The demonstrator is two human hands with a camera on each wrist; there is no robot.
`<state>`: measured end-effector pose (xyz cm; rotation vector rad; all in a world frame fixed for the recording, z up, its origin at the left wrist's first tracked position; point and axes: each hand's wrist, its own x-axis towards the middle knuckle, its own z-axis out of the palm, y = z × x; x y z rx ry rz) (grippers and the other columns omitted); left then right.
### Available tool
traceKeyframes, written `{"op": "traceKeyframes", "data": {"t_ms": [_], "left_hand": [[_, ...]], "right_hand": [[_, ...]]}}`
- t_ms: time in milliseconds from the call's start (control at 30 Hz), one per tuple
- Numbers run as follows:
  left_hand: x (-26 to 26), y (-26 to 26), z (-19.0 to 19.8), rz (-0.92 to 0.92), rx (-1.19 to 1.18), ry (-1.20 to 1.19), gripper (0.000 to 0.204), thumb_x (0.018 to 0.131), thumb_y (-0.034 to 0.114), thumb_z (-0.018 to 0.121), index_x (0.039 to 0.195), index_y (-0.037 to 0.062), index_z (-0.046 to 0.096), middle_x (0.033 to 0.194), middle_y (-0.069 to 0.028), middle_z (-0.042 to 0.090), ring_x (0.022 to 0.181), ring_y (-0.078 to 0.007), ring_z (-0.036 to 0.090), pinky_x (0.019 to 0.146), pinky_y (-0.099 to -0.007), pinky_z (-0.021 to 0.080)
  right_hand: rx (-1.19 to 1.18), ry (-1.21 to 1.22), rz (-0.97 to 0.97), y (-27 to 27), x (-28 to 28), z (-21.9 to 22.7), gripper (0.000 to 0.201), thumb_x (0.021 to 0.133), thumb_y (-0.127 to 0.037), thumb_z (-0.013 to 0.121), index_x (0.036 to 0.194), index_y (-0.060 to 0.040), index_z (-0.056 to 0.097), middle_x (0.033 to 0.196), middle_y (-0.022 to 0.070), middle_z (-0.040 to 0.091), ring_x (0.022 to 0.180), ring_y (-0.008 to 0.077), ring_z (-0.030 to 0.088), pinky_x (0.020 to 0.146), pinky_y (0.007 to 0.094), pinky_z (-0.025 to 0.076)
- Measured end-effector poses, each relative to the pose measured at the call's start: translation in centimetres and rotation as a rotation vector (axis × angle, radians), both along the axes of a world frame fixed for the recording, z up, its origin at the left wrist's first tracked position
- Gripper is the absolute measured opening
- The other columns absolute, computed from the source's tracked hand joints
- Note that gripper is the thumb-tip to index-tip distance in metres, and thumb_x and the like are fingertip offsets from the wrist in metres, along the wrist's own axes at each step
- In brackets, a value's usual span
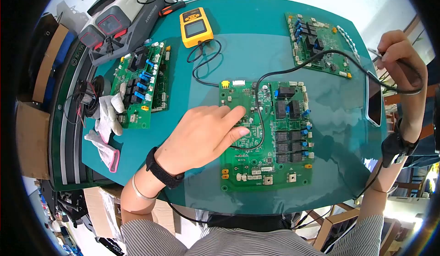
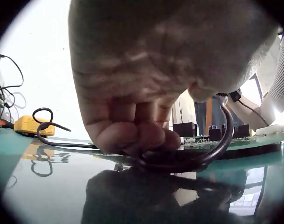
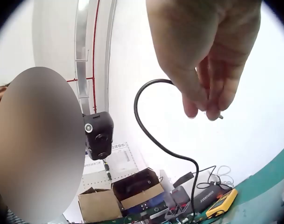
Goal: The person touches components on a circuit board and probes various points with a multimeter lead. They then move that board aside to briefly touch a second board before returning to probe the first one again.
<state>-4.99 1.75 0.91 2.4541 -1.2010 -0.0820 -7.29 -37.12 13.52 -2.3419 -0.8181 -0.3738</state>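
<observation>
My left hand [image 1: 199, 134] is over the left part of the middle green circuit board [image 1: 293, 182]. In the left wrist view, the curled fingers of this hand [image 2: 132, 93] grip a black cable [image 2: 216, 151] low beside the board. From there the cable [image 1: 262, 118] loops across the board and rises to the right. Raised at the right, my right hand [image 1: 401, 61] pinches the cable's end. A thin metal tip [image 3: 220, 117] pokes out below the fingertips of the right hand [image 3: 212, 60], and the black cable [image 3: 153, 140] hangs in a curve.
A yellow meter [image 1: 196, 27] with a cord lies at the back. Other circuit boards [image 1: 137, 84] [image 1: 337, 61] lie left and back right. White gloves [image 1: 107, 118], a grey case [image 1: 123, 22], a red-handled screwdriver [image 1: 172, 8] and a phone [image 1: 374, 100] are around them.
</observation>
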Motion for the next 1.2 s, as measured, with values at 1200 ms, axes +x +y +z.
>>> {"op": "traceKeyframes", "data": {"t_ms": [1200], "left_hand": [[-0.4, -0.2, -0.4, -0.007, -0.011, -0.092, 0.03, 0.091, 0.012, 0.069, 0.116, 0.0061, 0.053, 0.079, -0.013, 0.059, 0.076, -0.0369, 0.062, 0.065, -0.0489, 0.047]], "right_hand": [[-0.23, 0.889, 0.41, 11.8, -2.7, -5.8, 0.015, 0.089, -0.005, 0.066, 0.095, -0.0009, 0.053, 0.083, 0.015, 0.059, 0.08, 0.0378, 0.065, 0.072, 0.0452, 0.05]]}}
